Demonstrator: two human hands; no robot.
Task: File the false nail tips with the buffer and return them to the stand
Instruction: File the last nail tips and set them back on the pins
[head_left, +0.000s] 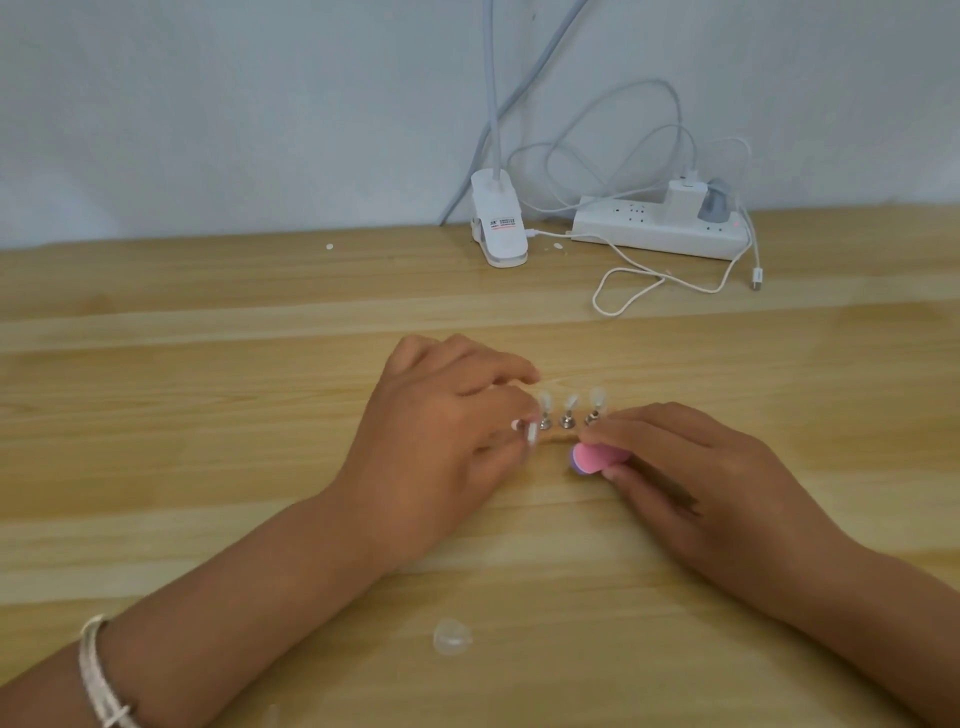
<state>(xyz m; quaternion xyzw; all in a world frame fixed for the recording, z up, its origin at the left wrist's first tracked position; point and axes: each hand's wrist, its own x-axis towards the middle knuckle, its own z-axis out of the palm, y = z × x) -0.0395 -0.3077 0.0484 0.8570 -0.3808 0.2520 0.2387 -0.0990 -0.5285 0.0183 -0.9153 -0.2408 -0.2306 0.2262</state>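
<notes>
Woven pale bracelet (101, 670) circles the left wrist. 1 clear plastic dome (452, 635) lies just beyond it on the light, wood-grain counter (208, 415). Left hand (441, 431) fingers pinch 1 white false nail tip (532, 434), blurred, just beside the stand (566, 422). 3 translucent tips (571, 402) sit on its metal pegs. Right hand (691, 467) fingers clamp the pink, round-ended buffer (597, 458). White clip lamp (496, 223), power strip (660, 228) and looped cable (623, 291) sit near the pale wall (260, 104).
</notes>
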